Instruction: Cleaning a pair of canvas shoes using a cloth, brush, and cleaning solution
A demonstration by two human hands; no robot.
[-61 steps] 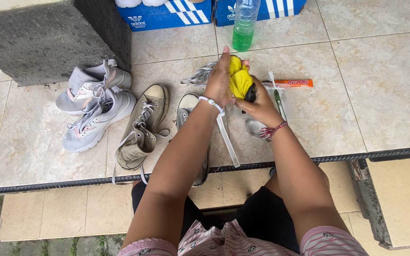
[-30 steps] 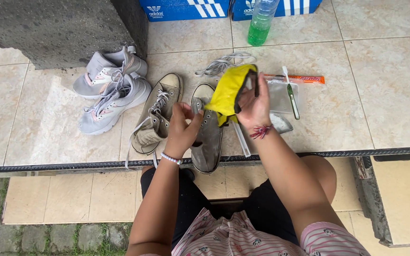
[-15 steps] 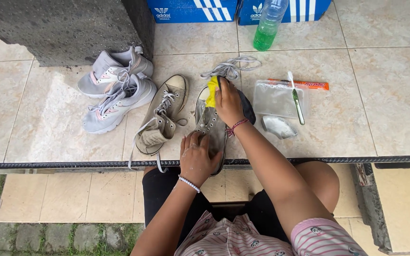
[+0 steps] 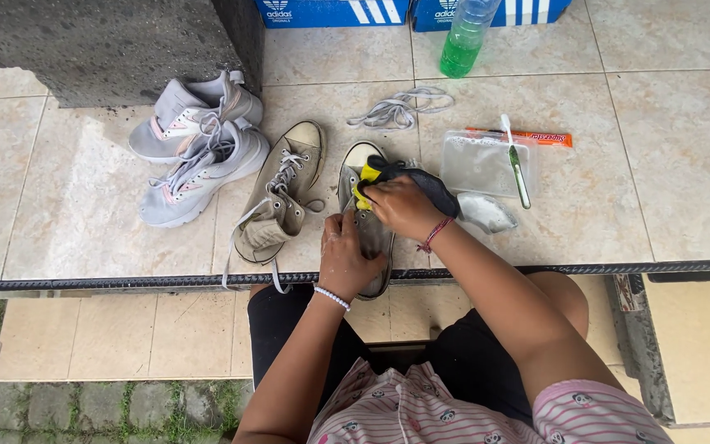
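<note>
Grey canvas, worn and grubby: a low sneaker [image 4: 369,238] lies on the tiled floor [image 4: 684,164], toe pointing far, in the middle of the scene. The left hand [image 4: 347,256] rests on its near half, fingers curled over the side, clenched on the shoe to steady it. The right hand [image 4: 400,205] sits on the far half, its grip closed around a yellow and black cloth [image 4: 396,175] that is pressed against the toe area.

Just left of this shoe lies its mate, a grey high-top sneaker [image 4: 279,193] with laces loose and the ankle folded over. Further left, a pair of pale grey running shoes [image 4: 195,148] lie side by side, touching, near a dark stone block [image 4: 100,41].

Right of the held shoe, a clear plastic tray [image 4: 480,163] stands on the tiles with a green-handled toothbrush [image 4: 516,164] laid across its right edge. An orange tube [image 4: 536,136] lies just beyond it. A loose white shoelace [image 4: 400,107] is coiled at the far side, and a bottle of green liquid [image 4: 462,41] stands before two blue shoe boxes [image 4: 334,12].
</note>
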